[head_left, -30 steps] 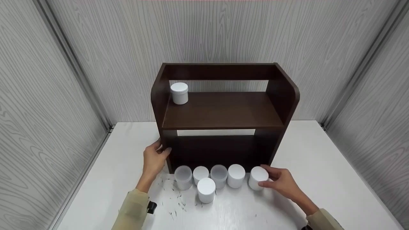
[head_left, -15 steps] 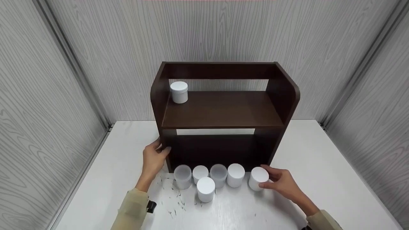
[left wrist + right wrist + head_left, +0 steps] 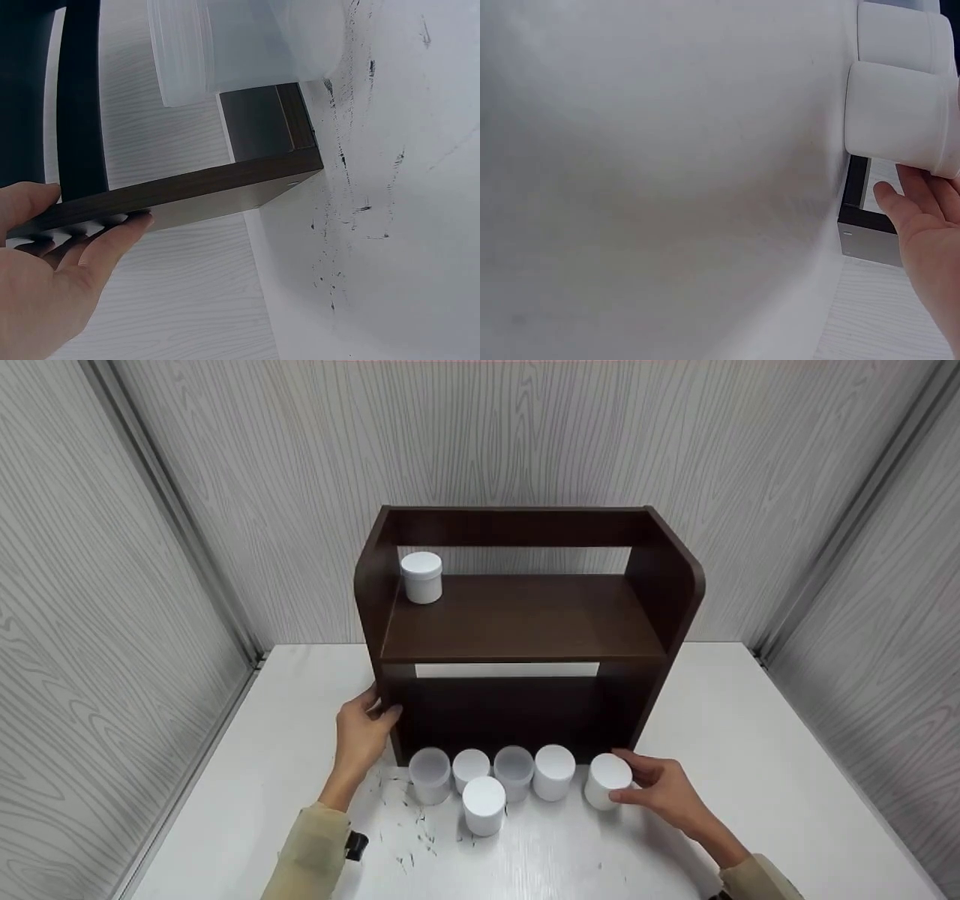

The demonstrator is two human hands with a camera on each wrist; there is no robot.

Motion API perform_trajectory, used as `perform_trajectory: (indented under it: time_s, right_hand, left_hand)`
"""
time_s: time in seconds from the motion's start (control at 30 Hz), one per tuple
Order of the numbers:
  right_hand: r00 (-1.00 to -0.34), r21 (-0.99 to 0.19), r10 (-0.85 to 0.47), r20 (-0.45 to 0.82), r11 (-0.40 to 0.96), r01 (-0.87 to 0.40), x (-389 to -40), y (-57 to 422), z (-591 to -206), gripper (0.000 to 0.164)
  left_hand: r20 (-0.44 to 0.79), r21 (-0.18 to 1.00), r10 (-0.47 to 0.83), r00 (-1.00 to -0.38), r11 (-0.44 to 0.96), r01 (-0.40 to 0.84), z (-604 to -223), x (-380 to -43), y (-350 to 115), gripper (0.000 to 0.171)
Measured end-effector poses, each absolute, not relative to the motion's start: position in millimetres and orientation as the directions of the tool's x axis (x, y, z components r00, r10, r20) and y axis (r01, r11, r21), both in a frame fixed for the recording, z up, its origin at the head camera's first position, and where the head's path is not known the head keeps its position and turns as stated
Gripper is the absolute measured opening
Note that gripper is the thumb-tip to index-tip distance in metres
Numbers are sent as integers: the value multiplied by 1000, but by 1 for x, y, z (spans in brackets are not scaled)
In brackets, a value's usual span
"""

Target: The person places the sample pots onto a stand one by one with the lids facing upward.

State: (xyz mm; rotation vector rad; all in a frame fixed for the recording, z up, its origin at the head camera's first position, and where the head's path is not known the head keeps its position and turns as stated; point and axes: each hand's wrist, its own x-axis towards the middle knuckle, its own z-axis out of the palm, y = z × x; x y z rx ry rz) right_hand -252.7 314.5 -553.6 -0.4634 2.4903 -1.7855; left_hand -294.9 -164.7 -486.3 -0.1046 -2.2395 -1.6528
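Observation:
A dark brown two-tier shelf [image 3: 525, 619] stands on the table. My left hand [image 3: 364, 735] grips its left side panel [image 3: 195, 184], thumb on the inner side and fingers outside. At the right of a row of jars, my right hand [image 3: 664, 791] holds an upright white lidded jar [image 3: 606, 784] between thumb and fingers. Left of it stand another white jar [image 3: 554, 774], a translucent jar [image 3: 514, 776], a smaller white jar [image 3: 471, 769] and a second translucent jar [image 3: 430, 780]. One more white jar [image 3: 484, 808] stands in front of the row.
A white jar [image 3: 422, 579] sits at the left end of the shelf's upper tier. Grey wood-patterned walls [image 3: 510, 435] enclose the white table [image 3: 750, 750] at the back and sides. Dark scuff marks [image 3: 424, 836] spot the tabletop near the left jars.
My right hand and the jar it holds have shifted very slightly right and nearer to me. The left hand keeps its grip on the side panel, and the other jars stand unmoved.

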Motion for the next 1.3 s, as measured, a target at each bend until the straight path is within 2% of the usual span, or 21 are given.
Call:
perform_trajectory:
  time_s: [0.47,1.3]
  right_hand:
    - [-965,-942,-247,87,294,-160,-244,311,-545,73]
    - [-951,-968,-304,51,220,-123,-225,291,-475,75]
  left_hand:
    - [315,916,-156,-936,309,257,-488,-296,-164,54]
    - [322,908,-149,-935,328,261,-485,-295,-166,52]
